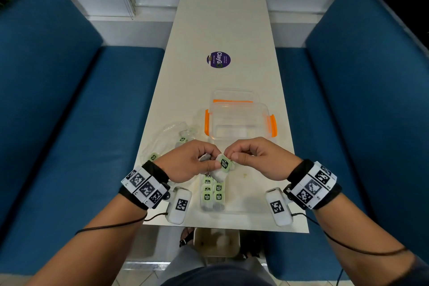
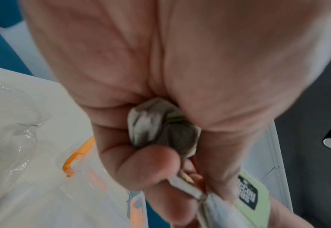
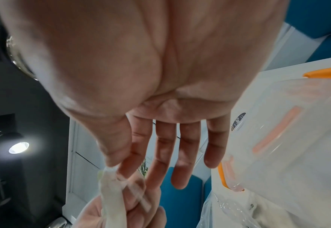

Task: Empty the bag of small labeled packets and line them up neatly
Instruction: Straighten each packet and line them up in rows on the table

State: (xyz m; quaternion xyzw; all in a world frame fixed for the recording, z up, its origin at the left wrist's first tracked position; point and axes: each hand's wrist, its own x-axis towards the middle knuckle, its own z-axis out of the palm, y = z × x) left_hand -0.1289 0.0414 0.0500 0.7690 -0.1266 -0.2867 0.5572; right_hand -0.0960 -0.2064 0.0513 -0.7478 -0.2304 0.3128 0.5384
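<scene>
Nearest the table's front edge, a double column of small white packets with pale green labels (image 1: 212, 195) lies flat, labels up and edges touching, so the row is well started. Just above it the two hands meet. The left hand (image 1: 190, 161) is curled round a soft bunch of packets, grey-white pouches crumpled in the palm, which looks like a reserve kept ready for laying down. Between both hands hangs one limp white packet with a green label (image 1: 222, 165); the right hand (image 1: 253, 158) pinches its top corner between thumb and forefinger, the other fingers left loose. That pull apart reads as teasing one packet free of the bunch. Past the left hand the crinkled clear plastic bag (image 1: 167, 138) lies slack with a few green-labelled packets (image 1: 182, 139) inside, so emptying isn't finished. Beyond sits a clear rigid plastic box with orange clips (image 1: 239, 121), and farther up the smooth cream tabletop (image 1: 209, 30), a round purple sticker (image 1: 218, 59).
</scene>
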